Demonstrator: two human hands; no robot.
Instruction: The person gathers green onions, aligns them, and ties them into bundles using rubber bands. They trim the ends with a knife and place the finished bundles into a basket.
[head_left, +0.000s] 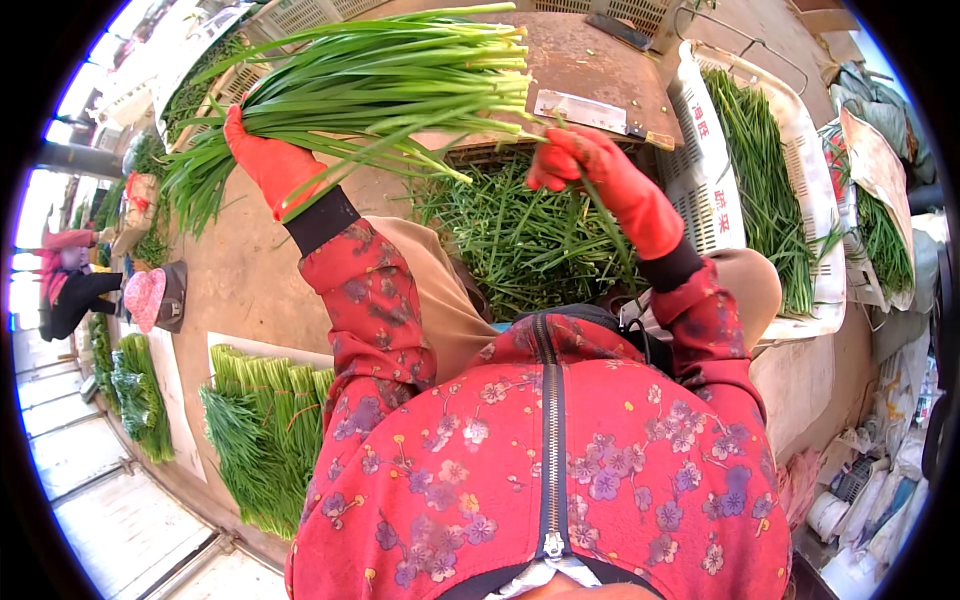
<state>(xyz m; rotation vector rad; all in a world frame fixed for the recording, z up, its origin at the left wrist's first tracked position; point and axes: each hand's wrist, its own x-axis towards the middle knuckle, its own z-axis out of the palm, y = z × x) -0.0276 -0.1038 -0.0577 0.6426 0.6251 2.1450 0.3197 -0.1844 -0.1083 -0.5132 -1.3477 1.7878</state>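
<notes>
My left hand (274, 161), in an orange-red rubber glove, grips a thick bunch of garlic chives (397, 82) by its leafy part. The pale cut ends point right, and a few stalks hang loose below. Near those ends, my right hand (611, 176), gloved alike, pinches some thin green strands (606, 210) that trail down past the wrist. Behind it on a brown board (577, 56) lies a knife (581, 110) with a broad blade and wooden handle. Between my knees is a heap of loose green leaves and trimmings (525, 240).
On the right stands a white plastic crate (829, 289) of chives (757, 187). A dark-bladed tool (619, 31) lies at the board's far edge. Tied chive bundles (274, 435) rest at lower left. A pink hat (145, 298) and another person (71, 281) are farther left.
</notes>
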